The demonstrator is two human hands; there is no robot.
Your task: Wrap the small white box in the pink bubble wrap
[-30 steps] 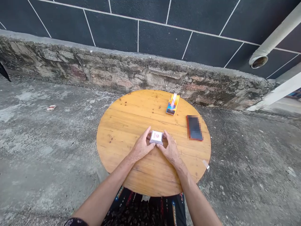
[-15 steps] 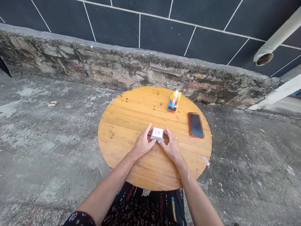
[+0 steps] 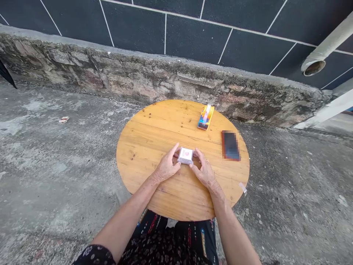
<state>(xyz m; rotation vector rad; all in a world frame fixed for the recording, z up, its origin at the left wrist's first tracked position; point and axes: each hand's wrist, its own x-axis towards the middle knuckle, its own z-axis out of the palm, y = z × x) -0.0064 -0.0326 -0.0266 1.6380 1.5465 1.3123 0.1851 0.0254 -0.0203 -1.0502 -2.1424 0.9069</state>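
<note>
A small white box with red print on top lies on the round wooden table, its sides covered in a clear or pale wrap. Around its left end curve the fingers and thumb of my left hand. My right hand holds the right end in the same way, thumb at the near corner and fingers at the far side. Some fingertips are hidden behind the box.
Toward the back of the table stands a yellow and blue tape dispenser. A phone in a red case, partly pixelated, lies on the right. A strip of clear tape sticks to the right edge. Behind is a stone wall base.
My thumbs have spread slightly apart along the near side of the box. The whole view has shifted a little; the box stays between both hands.
</note>
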